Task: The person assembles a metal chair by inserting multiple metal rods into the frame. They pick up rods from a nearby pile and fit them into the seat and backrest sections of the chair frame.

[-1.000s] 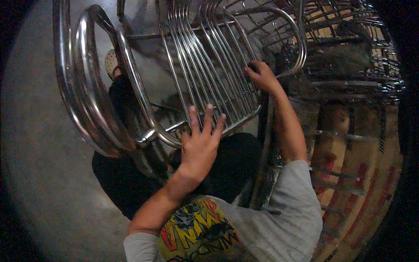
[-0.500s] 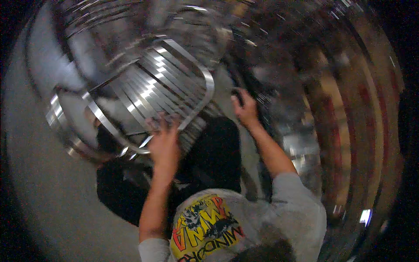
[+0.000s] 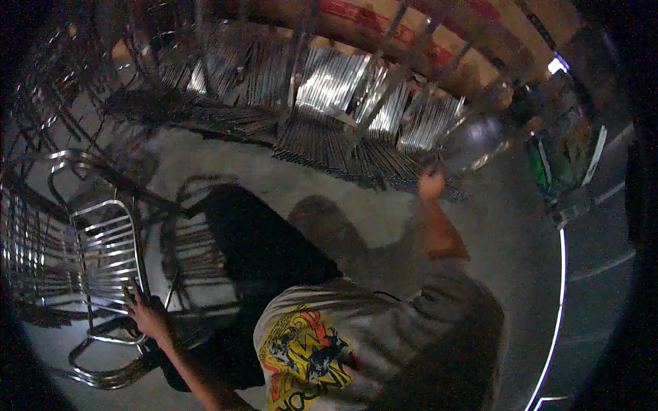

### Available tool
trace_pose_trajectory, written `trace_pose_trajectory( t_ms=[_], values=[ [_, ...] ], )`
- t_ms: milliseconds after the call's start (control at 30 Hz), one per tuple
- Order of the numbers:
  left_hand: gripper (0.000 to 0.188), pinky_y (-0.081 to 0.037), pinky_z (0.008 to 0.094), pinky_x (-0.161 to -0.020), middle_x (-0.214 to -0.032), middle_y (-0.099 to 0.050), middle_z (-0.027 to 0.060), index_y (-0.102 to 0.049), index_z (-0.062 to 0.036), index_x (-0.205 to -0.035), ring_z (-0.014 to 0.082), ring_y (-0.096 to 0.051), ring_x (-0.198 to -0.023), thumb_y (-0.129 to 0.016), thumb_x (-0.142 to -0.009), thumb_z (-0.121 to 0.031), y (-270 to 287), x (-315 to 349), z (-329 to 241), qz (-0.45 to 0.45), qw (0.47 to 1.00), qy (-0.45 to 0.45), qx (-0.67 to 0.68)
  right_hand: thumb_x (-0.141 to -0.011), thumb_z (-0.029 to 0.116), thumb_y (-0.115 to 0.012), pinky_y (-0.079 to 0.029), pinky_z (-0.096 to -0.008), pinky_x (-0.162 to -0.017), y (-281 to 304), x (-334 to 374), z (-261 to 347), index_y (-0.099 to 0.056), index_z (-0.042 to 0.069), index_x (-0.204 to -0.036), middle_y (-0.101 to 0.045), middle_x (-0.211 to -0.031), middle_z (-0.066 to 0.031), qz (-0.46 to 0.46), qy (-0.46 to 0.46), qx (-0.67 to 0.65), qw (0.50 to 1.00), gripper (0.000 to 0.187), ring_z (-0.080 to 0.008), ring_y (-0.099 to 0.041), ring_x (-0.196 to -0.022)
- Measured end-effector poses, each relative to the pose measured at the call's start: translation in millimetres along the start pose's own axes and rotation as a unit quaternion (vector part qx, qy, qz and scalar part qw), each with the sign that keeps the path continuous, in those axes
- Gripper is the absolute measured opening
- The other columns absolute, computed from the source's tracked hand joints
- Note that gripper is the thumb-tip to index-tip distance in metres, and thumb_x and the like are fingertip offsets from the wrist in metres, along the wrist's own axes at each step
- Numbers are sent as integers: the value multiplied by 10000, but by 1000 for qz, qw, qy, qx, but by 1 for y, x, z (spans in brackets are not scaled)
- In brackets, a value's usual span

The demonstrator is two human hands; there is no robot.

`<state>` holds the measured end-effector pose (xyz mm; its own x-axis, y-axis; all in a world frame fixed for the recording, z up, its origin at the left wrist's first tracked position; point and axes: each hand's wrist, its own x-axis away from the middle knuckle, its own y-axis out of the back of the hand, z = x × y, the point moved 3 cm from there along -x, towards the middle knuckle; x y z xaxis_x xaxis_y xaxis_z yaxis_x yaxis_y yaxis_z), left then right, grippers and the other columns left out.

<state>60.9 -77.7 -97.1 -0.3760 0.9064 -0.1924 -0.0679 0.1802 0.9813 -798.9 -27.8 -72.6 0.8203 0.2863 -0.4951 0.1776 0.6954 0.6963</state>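
A shiny metal chair frame [image 3: 110,253] with a slatted panel stands at my left. My left hand [image 3: 149,320] lies against its lower slats and side, fingers apart rather than wrapped round them. Off to the right, my right hand [image 3: 430,185] is stretched out at the end of a long row of metal rods [image 3: 349,154]. Its fingers look curled, but they are dark and small, so anything held in them cannot be made out. Whether it touches the rods is unclear.
More metal frames [image 3: 38,240] crowd the left side. Stacked shiny slatted pieces [image 3: 332,79] line the far side, below brown boxes with red marks [image 3: 384,27]. A green item [image 3: 541,164] is at the right, near a bright strip [image 3: 563,294] along the floor.
My view has swung to the right, so the chair frame sits farther left. My left hand stays on the frame. My right arm now reaches out to the metal rods.
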Motion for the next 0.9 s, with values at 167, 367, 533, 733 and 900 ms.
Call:
trace_pose_trajectory(
  t_ms=[167,367,533,733,900],
  values=[
    [652,-411,485,-1020,-1423,-455,194,-450,-193,-1427,400,-457,-1265,-597,-794,-139,0,-2,2,-76,985,-152,-39,-875,331,-591,-540,-465,-705,49,-102,-131,-638,61,-1155,-703,-875,-160,-67,-72,82,992,392,-384,-665,-750],
    [689,-363,475,-1060,-1421,-454,212,-440,-98,-1419,408,-459,-1249,-598,-750,-65,12,2,-10,-27,996,-87,13,-890,370,-579,-528,-470,-768,-3,-99,-195,-617,13,-1163,-672,-996,-208,110,-148,82,979,451,-393,-658,-864],
    [769,-385,474,-1040,-1444,-437,194,-401,-116,-1447,411,-447,-1273,-621,-713,-48,27,7,-25,-17,997,-75,15,-896,408,-580,-527,-466,-788,-31,-89,-187,-605,-9,-1166,-668,-1031,-216,71,-173,23,982,497,-396,-659,-891],
    [766,-392,475,-1040,-1470,-413,180,-382,-163,-1465,405,-425,-1309,-624,-745,-68,25,5,-21,22,997,-36,69,-902,453,-581,-524,-461,-811,-11,-120,-174,-590,-34,-1169,-662,-1072,-226,-21,-207,-85,974,556,-400,-659,-922],
    [777,-418,466,-1019,-1479,-408,159,-386,-249,-1465,395,-445,-1296,-633,-743,-98,9,2,-4,2,997,-3,73,-908,491,-581,-523,-457,-831,42,-185,-122,-578,-56,-1172,-657,-1107,-234,-179,-151,-178,956,607,-404,-660,-949]
  ],
)
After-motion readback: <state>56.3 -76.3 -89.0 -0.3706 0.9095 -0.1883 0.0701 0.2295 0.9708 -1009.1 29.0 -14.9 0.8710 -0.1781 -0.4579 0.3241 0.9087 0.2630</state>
